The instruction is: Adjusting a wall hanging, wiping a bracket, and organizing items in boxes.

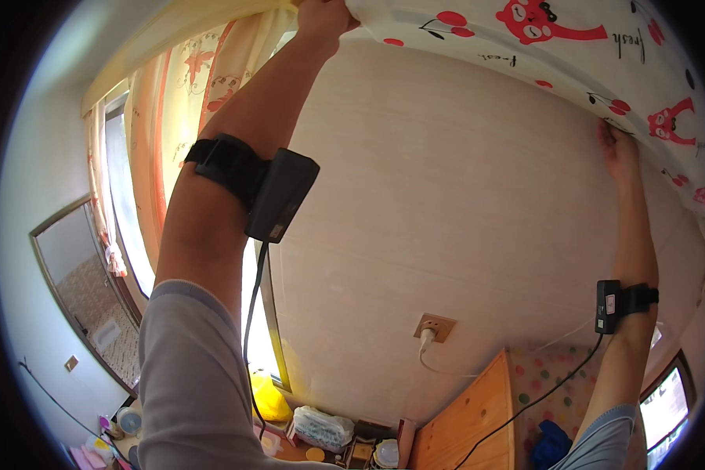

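Note:
Both my arms are raised. A white cover (570, 64) printed with red bears, cherries and writing spans the top right; it looks like cloth or thin plastic sheet. At the top rim of the view, my left hand (326, 20) grips its left corner, with part of the hand cut off by the frame. Farther right, my right hand (621, 154) touches the cover's lower edge. Its fingertips go partly out of sight there, so their grip is unclear. Each forearm wears a black strapped device, the left one (282, 197) larger in view than the right one (608, 306), both with cables.
Behind is a pale wall (435, 194) with a socket and white plug (427, 335). Patterned curtains (182, 94) hang by a window at left, near a doorway (94, 282). Below stand a wooden panel (470, 417), a yellow bag (270, 399), a plastic-wrapped pack (323, 427) and a lit screen (665, 405).

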`<state>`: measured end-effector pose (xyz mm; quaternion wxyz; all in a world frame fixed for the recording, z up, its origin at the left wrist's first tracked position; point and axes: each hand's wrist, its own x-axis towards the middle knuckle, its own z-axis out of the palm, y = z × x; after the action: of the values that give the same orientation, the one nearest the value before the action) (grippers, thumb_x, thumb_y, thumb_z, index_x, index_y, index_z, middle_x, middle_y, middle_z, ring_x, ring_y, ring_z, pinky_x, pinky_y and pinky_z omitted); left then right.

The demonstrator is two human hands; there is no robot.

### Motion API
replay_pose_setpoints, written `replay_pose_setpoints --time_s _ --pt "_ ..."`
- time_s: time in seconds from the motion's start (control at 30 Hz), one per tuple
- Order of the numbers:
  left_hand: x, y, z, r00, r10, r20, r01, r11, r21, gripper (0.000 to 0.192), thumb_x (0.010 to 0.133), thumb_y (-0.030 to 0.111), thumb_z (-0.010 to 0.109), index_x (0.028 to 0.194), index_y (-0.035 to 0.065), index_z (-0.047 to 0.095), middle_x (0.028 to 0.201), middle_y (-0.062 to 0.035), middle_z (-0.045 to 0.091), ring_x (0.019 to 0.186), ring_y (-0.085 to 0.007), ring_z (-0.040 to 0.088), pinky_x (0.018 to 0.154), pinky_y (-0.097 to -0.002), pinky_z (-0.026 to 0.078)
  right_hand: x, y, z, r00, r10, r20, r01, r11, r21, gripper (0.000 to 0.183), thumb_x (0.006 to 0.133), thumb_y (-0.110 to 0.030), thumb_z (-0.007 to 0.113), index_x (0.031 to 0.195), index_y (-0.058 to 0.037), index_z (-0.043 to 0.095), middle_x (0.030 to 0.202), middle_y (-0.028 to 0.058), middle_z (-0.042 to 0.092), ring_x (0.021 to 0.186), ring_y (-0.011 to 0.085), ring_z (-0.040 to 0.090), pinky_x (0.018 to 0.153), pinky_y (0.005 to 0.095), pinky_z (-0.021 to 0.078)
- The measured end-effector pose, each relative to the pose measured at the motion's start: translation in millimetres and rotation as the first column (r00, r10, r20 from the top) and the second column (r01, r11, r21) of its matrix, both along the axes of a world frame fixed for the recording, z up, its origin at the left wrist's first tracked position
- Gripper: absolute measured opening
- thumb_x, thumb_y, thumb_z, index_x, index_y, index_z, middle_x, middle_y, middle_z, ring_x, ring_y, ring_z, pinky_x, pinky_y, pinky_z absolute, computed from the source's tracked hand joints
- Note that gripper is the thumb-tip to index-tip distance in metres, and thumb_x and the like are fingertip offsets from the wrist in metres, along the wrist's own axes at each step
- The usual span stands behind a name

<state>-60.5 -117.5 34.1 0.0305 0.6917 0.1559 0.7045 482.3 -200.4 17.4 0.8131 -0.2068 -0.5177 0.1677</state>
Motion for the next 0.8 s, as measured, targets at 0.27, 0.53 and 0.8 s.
replay_pose_setpoints --time_s 0.27,0.53,0.8 --pt "15 1 10 0.706 -0.575 0.413 0.693 0.681 -0.238 0.037 0.097 0.028 0.043 0.127 0.0074 0.046 0.128 -0.0118 0.051 0.117 -0.0281 0.050 0.101 -0.0473 0.042 -7 -1 -6 0.999 -0.022 0.050 0.021 1.000 0.007 0.024 0.093 -0.001 0.048 0.115 0.0035 0.054 0.104 0.0145 0.064 0.094 0.0238 0.065 0.079 0.0354 0.0567" --pt "4 5 15 0.575 -0.748 0.330 0.810 0.576 -0.107 0.042 0.101 0.021 0.038 0.139 0.0036 0.037 0.143 -0.0116 0.040 0.131 -0.0286 0.040 0.108 -0.0449 0.039 -36 0 -18 0.997 -0.056 0.048 0.059 0.996 -0.064 0.018 0.094 -0.005 0.047 0.106 0.0050 0.054 0.092 0.0151 0.063 0.083 0.0248 0.067 0.072 0.0363 0.0574" --pt "22 51 23 0.546 -0.747 0.379 0.822 0.564 -0.073 0.048 0.099 0.033 0.044 0.140 0.0101 0.038 0.143 -0.0064 0.041 0.131 -0.0240 0.040 0.110 -0.0425 0.035 -37 -11 -50 0.988 -0.117 0.104 0.143 0.944 -0.297 0.019 0.093 -0.016 0.055 0.103 -0.0011 0.057 0.089 0.0099 0.063 0.079 0.0207 0.065 0.068 0.0339 0.0546"
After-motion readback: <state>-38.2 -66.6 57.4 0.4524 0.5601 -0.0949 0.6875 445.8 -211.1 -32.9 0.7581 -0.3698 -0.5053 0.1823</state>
